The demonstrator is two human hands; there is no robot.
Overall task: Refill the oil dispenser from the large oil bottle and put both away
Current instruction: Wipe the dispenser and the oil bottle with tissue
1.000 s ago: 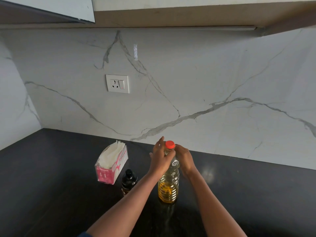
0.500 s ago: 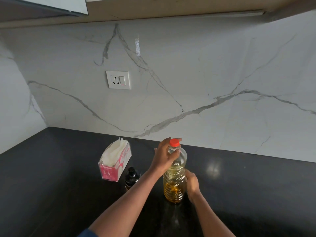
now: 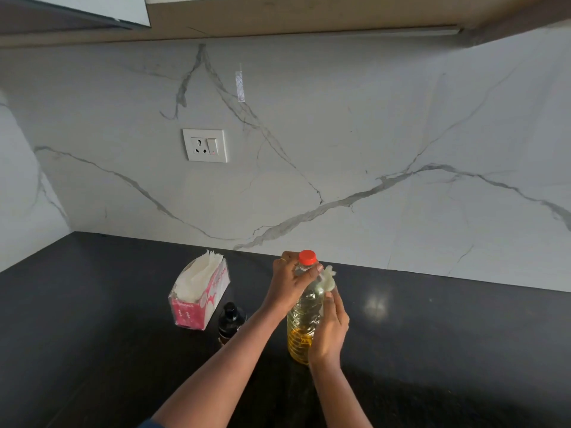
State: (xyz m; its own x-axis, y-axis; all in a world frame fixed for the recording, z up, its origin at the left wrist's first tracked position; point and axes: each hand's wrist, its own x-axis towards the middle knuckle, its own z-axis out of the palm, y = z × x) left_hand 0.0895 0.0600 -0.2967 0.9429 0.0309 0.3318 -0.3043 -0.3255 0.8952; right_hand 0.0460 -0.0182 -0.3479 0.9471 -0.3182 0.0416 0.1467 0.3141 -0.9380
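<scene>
A big white marble wall stands behind your black counter. A pink tissue box sits on the counter, with white tissues sticking out of the top. The large oil bottle stands upright on the counter, at 3 o'clock from the box. Yellow oil fills only its low part.

Your 2 hands are both on the bottle. Your left hand is curled round the neck, just under the top. Your right hand cups the bottle's 3 o'clock side.

A white socket is on the wall, at 11 o'clock from the bottle. The small dark oil dispenser stands just beside the box, at 9 o'clock from the bottle.

Your right hand presses a white tissue on the bottle. The red cap is on top.
</scene>
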